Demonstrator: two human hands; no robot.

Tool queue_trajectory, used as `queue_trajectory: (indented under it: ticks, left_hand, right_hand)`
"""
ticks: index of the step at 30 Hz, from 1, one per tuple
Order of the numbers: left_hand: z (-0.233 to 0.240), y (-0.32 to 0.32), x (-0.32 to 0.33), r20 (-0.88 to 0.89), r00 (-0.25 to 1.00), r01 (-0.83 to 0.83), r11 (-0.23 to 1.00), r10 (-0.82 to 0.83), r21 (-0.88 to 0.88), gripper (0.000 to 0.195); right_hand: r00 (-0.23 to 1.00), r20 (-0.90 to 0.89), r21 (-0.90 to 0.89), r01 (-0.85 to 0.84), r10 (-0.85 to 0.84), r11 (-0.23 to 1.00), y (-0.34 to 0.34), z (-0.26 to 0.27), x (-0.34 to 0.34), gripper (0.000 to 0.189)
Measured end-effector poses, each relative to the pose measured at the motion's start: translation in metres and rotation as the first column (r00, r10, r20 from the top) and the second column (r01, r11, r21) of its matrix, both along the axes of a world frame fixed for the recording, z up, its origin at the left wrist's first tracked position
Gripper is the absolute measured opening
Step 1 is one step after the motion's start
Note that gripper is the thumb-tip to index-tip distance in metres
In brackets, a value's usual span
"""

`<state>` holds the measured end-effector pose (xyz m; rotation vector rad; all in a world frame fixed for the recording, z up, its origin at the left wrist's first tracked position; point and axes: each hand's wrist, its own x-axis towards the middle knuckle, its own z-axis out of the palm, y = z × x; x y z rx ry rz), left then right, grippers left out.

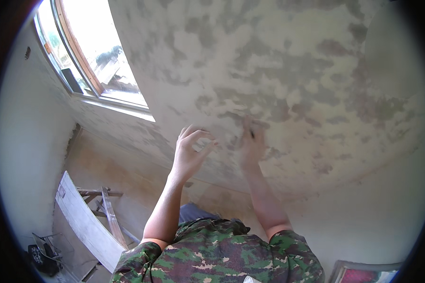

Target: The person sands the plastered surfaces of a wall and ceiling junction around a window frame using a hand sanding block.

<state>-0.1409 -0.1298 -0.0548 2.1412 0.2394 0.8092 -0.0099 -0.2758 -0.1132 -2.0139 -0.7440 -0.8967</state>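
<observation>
Both of my hands are raised before a patchy plastered wall (205, 81) with grey and cream smears. My left hand (193, 150) is held up with curved fingers, thumb and fingertips apart, and nothing between them. My right hand (253, 145) is blurred, close to the wall surface; a small dark spot shows at it, too unclear to name. Whether it holds something I cannot tell. A camouflage shirt covers my torso below.
A window with a wooden frame (76, 46) is at upper left. At lower left, a long white board (86, 223) lies by a wooden trestle (111, 215), near a dark object (42, 260) on the floor. A framed picture (361, 276) is at lower right.
</observation>
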Motion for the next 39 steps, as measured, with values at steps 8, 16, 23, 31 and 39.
queue_trajectory:
  ticks: [8, 16, 23, 31, 39]
  left_hand:
    - [-0.003, 0.042, -0.009, 0.062, 0.989, -0.133, 0.988, 0.138, -0.072, 0.012]
    - [0.001, 0.092, -0.020, 0.134, 0.965, -0.211, 0.970, 0.226, -0.118, 0.010]
    - [0.013, 0.119, 0.001, 0.156, 0.978, -0.131, 0.990, 0.137, -0.051, 0.008]
    - [0.022, 0.157, -0.002, 0.165, 0.965, -0.175, 0.971, 0.202, -0.163, 0.006]
    - [0.006, 0.173, -0.001, 0.074, 0.983, -0.153, 0.975, 0.167, -0.164, 0.021]
  right_hand:
    - [0.979, 0.146, 0.177, 0.117, -0.144, 0.977, 0.021, -0.041, 0.014, 0.069]
    - [0.963, -0.226, 0.075, 0.168, -0.147, 0.983, 0.020, -0.086, 0.016, 0.061]
    - [0.781, -0.618, 0.503, 0.305, 0.090, 0.809, 0.096, -0.028, -0.007, 0.044]
    - [0.867, 0.224, 0.143, 0.422, -0.444, 0.895, 0.019, -0.031, 0.016, 0.052]
    - [0.953, 0.120, 0.165, 0.258, -0.279, 0.952, 0.065, -0.034, 0.001, 0.061]
